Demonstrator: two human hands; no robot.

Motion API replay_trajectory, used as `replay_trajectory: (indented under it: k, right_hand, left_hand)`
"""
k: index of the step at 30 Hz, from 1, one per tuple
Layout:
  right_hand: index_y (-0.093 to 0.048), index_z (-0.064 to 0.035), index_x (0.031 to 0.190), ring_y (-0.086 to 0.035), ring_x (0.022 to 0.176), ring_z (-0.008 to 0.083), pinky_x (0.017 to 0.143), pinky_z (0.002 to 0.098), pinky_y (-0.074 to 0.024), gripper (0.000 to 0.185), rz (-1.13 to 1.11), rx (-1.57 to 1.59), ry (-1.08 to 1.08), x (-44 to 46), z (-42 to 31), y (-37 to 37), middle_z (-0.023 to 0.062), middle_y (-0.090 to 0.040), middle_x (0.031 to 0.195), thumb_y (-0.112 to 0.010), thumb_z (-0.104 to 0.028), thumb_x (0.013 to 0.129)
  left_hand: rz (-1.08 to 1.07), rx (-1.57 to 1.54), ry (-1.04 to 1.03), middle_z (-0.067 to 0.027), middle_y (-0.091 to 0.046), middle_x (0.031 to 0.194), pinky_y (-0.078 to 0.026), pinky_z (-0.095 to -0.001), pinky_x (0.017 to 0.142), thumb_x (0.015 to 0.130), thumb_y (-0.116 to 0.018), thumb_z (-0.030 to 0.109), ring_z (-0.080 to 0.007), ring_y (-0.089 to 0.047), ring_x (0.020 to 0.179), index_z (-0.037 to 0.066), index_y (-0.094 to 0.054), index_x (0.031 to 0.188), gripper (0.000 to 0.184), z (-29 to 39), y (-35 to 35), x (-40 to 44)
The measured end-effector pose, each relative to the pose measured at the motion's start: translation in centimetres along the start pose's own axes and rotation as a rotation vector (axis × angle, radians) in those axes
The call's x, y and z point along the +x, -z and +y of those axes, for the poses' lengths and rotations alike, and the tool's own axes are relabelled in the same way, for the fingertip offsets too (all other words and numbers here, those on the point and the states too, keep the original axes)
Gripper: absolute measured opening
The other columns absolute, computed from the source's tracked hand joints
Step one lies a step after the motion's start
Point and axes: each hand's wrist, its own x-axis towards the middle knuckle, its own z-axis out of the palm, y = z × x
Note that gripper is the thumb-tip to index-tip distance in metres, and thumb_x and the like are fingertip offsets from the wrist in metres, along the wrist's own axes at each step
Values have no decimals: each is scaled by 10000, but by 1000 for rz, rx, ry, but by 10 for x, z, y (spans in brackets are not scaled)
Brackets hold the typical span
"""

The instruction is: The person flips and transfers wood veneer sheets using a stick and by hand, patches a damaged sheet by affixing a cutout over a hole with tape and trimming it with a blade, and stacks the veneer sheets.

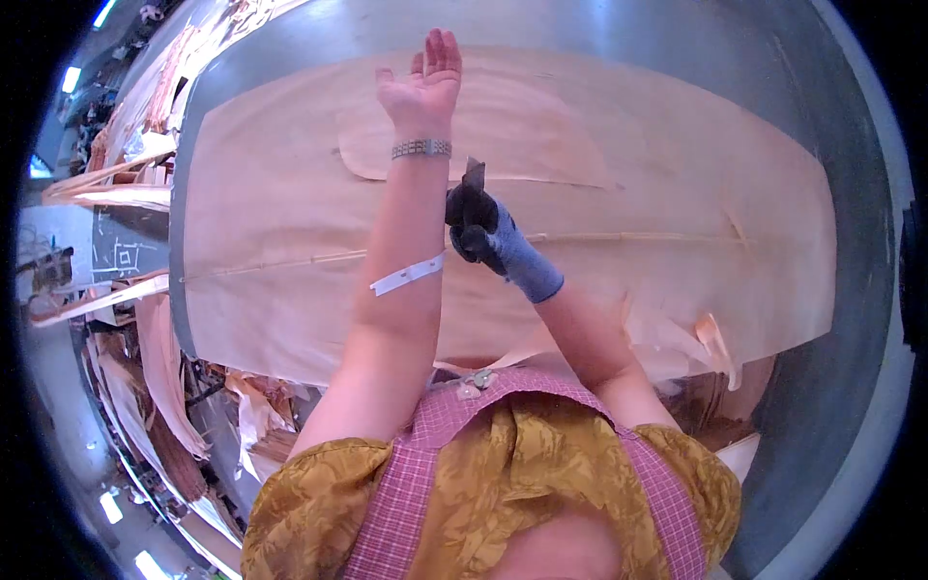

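Note:
My bare left hand (423,92) is stretched far forward over a large thin sheet of wood veneer (271,203), palm up and fingers extended, with nothing in it. A metal watch (421,148) circles that wrist, and a white strip (406,275) lies across the forearm. My right hand (483,232), in a grey-blue glove with dark palm and fingers, is closed round a knife (474,174). Its short, wide blade points forward; the handle is hidden in the fist. Beneath both arms, a long narrow split or seam (619,236) crosses the sheet. A smaller veneer piece (522,145) lies on the far half.
The sheet lies on a grey surface (822,193). Torn veneer scraps (261,416) and long strips (116,198) are heaped at the left. A curled scrap (715,348) sits near my right elbow. My checked pink apron (503,387) touches the near edge.

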Motion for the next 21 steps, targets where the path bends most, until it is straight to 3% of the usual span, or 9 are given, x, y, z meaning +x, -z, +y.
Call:
replay_trajectory:
  k: [3,5,11,17,20,21]
  right_hand:
    - [-569,-74,1061,-500,568,65,466,203,-375,418,-7,21,-67,-7,2,5,21,-604,874,-787,-298,784]
    - [-579,-65,1077,-526,569,53,458,197,-387,343,23,-41,-112,-7,2,4,22,-650,836,-764,-145,798]
    - [-652,-73,1013,-492,498,41,425,200,-364,242,86,-341,-393,-26,-15,17,-11,-640,723,-753,-165,814]
    - [-659,-69,1057,-476,485,29,414,177,-342,249,49,-297,-441,-57,-24,26,-19,-640,727,-718,-179,842]
    - [-656,-57,1092,-544,562,42,477,185,-410,271,67,-328,-584,-63,-27,33,-21,-643,719,-703,-171,850]
    - [-654,-51,1101,-566,624,53,526,196,-438,277,98,-397,-528,-67,-17,43,-7,-653,762,-703,-160,852]
  left_hand:
    - [72,-65,-28,-270,-475,1263,-476,-575,932,972,-331,540,-405,-542,1103,57,-148,1435,694,3,6,7]
    - [82,-63,-34,-236,-459,1247,-492,-569,920,962,-377,531,-380,-559,1070,55,-122,1439,720,7,13,11]
    - [98,17,-27,-206,-469,1205,-496,-568,911,960,-405,506,-356,-556,1051,62,-158,1414,681,23,33,23]
    - [105,364,-104,-190,-476,1162,-484,-568,923,962,-435,447,-348,-544,1040,43,-277,1292,545,30,44,29]
    - [111,447,-102,-199,-479,1154,-470,-579,945,968,-433,406,-360,-538,1061,25,-318,1244,484,27,47,30]
    - [115,457,-97,-205,-480,1154,-463,-585,955,971,-429,391,-366,-535,1074,16,-332,1229,465,25,47,29]
